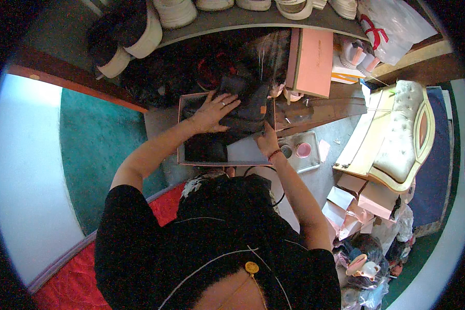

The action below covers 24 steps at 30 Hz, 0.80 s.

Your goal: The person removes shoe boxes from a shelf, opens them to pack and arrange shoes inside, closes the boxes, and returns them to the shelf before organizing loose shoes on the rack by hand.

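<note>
A shallow cardboard box with a pinkish rim stands in front of me. Inside it lie black leather-like items, perhaps boots, folded over one another; the dark makes their exact shape hard to tell. My left hand, a ring on one finger, rests spread and palm down on top of them. At the box's right wall, my right hand has curled fingers against the edge of the black item. A red bead bracelet circles that wrist. Whether those fingers grip the item is hidden.
Above runs a shelf holding several pale shoes. A pink shoebox stands upright behind on the right. Right of the box lies a metal tray with a pink round container. Further right are a tufted headboard and paper bags.
</note>
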Each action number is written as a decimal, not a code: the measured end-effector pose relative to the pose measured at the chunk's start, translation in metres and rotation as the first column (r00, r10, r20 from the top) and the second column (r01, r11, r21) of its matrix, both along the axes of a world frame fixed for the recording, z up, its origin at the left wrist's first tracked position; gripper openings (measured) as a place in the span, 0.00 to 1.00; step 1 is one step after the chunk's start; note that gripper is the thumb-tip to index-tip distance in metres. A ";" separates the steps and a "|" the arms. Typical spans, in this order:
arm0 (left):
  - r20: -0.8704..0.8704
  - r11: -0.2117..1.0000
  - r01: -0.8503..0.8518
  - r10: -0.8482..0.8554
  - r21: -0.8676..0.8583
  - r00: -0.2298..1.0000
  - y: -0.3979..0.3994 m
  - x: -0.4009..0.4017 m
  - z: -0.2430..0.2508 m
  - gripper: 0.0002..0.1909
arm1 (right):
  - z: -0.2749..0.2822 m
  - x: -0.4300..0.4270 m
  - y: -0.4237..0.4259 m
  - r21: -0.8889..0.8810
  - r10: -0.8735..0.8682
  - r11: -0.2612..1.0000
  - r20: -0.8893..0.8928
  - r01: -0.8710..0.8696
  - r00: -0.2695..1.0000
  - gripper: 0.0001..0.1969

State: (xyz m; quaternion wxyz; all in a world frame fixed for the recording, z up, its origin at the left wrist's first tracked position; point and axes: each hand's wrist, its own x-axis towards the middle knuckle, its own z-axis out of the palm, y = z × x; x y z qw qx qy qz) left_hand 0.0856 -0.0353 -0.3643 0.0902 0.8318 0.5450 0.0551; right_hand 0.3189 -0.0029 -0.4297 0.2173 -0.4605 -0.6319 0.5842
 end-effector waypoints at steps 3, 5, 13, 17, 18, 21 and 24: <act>-0.005 1.000 0.024 -0.024 -0.009 1.000 -0.001 -0.001 -0.005 0.48 | -0.011 -0.007 0.004 0.111 0.044 0.992 0.117 -0.057 0.992 0.27; 0.009 0.999 0.035 -0.035 -0.006 0.999 -0.001 -0.003 -0.010 0.47 | -0.004 -0.010 0.003 0.154 0.060 0.984 0.181 -0.088 0.982 0.30; -0.057 0.992 0.110 -0.113 -0.054 0.992 0.007 -0.012 -0.011 0.43 | 0.038 -0.016 0.008 0.180 0.090 0.971 0.328 -0.155 0.940 0.41; -0.052 0.979 0.079 -0.091 -0.188 0.995 0.020 -0.014 0.004 0.43 | 0.034 -0.018 0.017 0.243 0.114 0.928 0.533 -0.281 0.838 0.47; -0.023 0.983 0.094 -0.099 -0.157 0.995 0.021 -0.016 0.002 0.43 | 0.030 -0.017 0.018 0.246 0.114 0.927 0.531 -0.282 0.840 0.47; -0.048 0.990 0.089 -0.095 -0.112 0.994 0.019 -0.012 -0.004 0.44 | 0.022 -0.015 0.018 0.312 0.130 0.901 0.467 -0.300 0.875 0.48; -0.072 0.994 0.094 -0.098 -0.052 0.993 0.014 -0.007 -0.015 0.44 | 0.034 -0.012 0.012 0.243 0.152 0.921 0.493 -0.304 0.857 0.47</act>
